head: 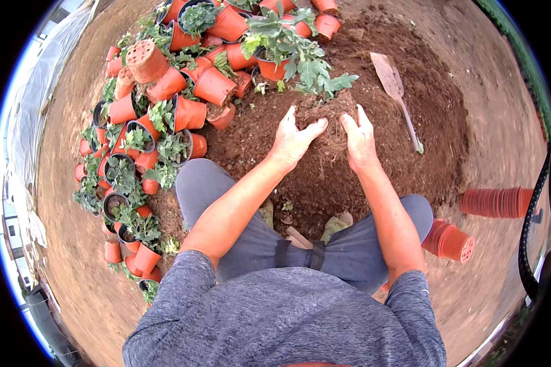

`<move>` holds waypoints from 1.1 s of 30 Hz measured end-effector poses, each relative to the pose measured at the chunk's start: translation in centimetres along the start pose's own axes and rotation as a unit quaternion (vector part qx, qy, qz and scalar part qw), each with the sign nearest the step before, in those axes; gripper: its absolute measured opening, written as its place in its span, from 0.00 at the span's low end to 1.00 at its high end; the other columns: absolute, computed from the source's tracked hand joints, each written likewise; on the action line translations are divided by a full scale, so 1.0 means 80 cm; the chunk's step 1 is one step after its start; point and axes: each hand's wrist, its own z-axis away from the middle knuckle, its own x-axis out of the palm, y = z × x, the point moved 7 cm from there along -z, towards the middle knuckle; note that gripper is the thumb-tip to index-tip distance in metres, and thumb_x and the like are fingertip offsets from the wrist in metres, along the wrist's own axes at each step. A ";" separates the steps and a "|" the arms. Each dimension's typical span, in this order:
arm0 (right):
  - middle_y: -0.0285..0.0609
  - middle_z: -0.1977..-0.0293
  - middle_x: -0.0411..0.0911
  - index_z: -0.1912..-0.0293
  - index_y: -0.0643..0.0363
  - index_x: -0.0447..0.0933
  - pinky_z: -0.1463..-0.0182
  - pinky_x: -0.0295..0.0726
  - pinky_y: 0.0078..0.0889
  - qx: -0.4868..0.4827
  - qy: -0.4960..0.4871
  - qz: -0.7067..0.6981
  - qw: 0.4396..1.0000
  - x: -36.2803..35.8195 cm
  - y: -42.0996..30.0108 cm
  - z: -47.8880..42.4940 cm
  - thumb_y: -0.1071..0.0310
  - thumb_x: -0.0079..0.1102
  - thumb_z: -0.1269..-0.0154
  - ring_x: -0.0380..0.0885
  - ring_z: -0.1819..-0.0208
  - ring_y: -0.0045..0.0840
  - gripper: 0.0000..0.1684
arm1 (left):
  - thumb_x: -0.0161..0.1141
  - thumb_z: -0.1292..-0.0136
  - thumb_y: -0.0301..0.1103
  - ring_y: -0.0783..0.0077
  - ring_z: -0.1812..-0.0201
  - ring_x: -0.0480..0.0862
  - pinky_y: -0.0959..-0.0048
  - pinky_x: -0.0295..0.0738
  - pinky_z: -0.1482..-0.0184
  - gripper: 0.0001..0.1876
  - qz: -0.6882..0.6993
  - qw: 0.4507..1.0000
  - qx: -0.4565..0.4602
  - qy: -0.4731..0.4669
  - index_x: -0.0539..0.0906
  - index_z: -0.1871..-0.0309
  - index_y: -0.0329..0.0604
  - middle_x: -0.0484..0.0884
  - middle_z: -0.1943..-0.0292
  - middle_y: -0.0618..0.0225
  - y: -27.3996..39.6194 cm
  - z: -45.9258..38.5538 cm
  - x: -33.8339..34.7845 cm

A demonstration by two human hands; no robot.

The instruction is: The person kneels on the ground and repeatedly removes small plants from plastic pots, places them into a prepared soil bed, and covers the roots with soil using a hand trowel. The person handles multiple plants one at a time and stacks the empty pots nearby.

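My left hand and my right hand cup a soil-covered root ball from its two sides. Both thumbs point inward over its near face, and the other fingers are partly hidden. Fine roots and loose soil trail below it, above a mound of dark soil. Broad lobed green leaves spread just beyond the root ball; where their stem joins is hard to make out. An orange plastic pot stands close behind, at the upper left of the leaves.
A soil-smeared trowel lies on the mound at right. Many tumbled orange pots with plants are heaped at left. Nested orange pots and another nested stack lie by my right knee. A black strap hangs at far right.
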 end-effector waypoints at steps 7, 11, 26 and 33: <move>0.47 0.46 0.70 0.37 0.65 0.63 0.39 0.68 0.31 -0.120 -0.081 0.177 0.973 0.048 -0.004 0.019 0.67 0.58 0.36 0.71 0.46 0.28 0.30 | 0.58 0.33 0.44 0.67 0.51 0.81 0.64 0.77 0.49 0.25 0.129 0.983 -0.052 0.120 0.70 0.40 0.38 0.79 0.49 0.58 -0.030 -0.024 -0.045; 0.53 0.40 0.60 0.33 0.63 0.57 0.30 0.58 0.38 -0.201 -0.151 0.264 0.931 0.067 -0.009 0.034 0.63 0.64 0.43 0.62 0.35 0.41 0.42 | 0.51 0.30 0.37 0.62 0.59 0.86 0.62 0.82 0.58 0.14 0.177 0.970 -0.091 0.139 0.75 0.47 0.40 0.83 0.56 0.61 -0.037 -0.024 -0.058; 0.46 0.46 0.73 0.40 0.64 0.65 0.41 0.74 0.37 0.051 0.010 -0.195 0.980 -0.001 0.014 -0.004 0.60 0.45 0.27 0.75 0.47 0.31 0.23 | 0.71 0.42 0.33 0.72 0.48 0.78 0.72 0.73 0.44 0.33 -0.006 0.993 -0.107 0.054 0.65 0.39 0.29 0.78 0.47 0.62 -0.019 0.003 -0.012; 0.47 0.45 0.73 0.38 0.62 0.63 0.38 0.69 0.35 -0.073 -0.048 0.127 0.988 0.001 -0.012 0.001 0.62 0.46 0.29 0.72 0.44 0.31 0.24 | 0.67 0.45 0.19 0.65 0.44 0.78 0.66 0.76 0.42 0.38 0.068 0.993 -0.088 -0.023 0.58 0.34 0.33 0.74 0.42 0.59 -0.028 -0.001 0.004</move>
